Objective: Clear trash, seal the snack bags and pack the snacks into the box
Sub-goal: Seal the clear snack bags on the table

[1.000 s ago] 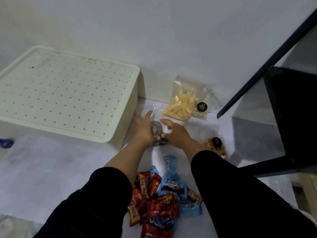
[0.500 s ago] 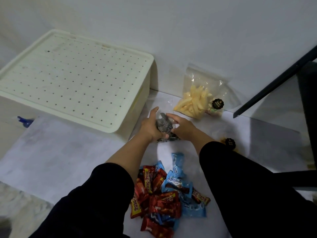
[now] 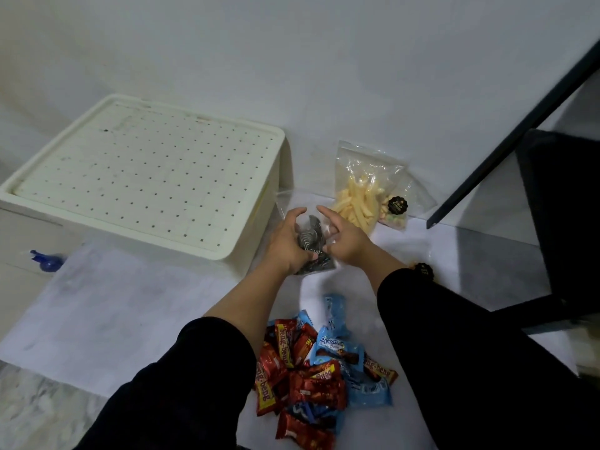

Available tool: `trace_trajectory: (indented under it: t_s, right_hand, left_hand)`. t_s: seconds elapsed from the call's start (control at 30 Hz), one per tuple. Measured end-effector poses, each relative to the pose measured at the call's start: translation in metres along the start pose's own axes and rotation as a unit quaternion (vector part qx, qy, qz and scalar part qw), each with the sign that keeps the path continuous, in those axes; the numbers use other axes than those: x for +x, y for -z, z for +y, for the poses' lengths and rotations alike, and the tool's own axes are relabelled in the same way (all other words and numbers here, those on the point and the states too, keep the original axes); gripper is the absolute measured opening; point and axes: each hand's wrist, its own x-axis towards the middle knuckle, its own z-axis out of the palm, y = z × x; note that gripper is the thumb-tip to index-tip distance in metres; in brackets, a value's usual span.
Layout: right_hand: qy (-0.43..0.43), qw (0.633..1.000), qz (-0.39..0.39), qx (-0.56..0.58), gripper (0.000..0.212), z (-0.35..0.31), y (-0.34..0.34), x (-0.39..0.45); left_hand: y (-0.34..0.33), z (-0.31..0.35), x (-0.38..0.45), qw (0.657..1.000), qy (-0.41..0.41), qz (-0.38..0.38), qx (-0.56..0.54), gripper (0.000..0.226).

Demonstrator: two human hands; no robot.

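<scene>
- The left hand (image 3: pixel 289 241) and the right hand (image 3: pixel 344 241) hold a small clear bag of dark swirl cookies (image 3: pixel 311 243) between them, lifted a little above the white sheet (image 3: pixel 130 303) and just right of the box (image 3: pixel 143 177).
- The left hand has its fingers curled round the bag's left side and bottom. The right hand pinches the loose clear plastic on the bag's right side, with its forefinger stretched toward the top.
- The bag looks light and floppy. The film is thin and likely slick, and the cookies inside probably break if squeezed.
- A good hold, I judge, is on the empty plastic near the mouth: one hand at each end of the top strip, pressing along it to seal. I cannot tell whether the mouth is open or sealed.
- Just beyond the right hand, a bag of pale yellow sticks (image 3: pixel 363 196) leans against the wall. It looks light and brittle too, so it is best lifted by its top edge.
- Partly hidden under the right forearm lies another bag with a black round label (image 3: pixel 422 271).
- Below both hands, between the sleeves, lies a heap of red and blue wrapped snacks (image 3: pixel 318 368). These seem small, sealed and sturdy, easy to scoop up by the handful.
- The box left of the left hand has its perforated lid on, so it must come off before packing.
</scene>
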Motion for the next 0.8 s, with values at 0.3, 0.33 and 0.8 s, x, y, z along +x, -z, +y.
trace_trajectory:
  t_s: [0.3,0.33,0.8]
  right_hand:
    - [0.024,0.993,0.118,-0.006,0.079,-0.049,0.032,-0.055]
    - [0.025,0.988,0.152,-0.018,0.077,-0.056,0.036,-0.062]
    - [0.057,0.923,0.379,0.011,0.056,-0.152,0.055,-0.186]
  left_hand:
    - [0.02,0.052,-0.024,0.994,-0.093,0.002,-0.062,0.059]
    - [0.024,0.06,-0.03,0.992,-0.109,-0.009,-0.064,0.057]
    - [0.103,0.145,-0.117,0.949,-0.266,0.054,-0.16,0.022]
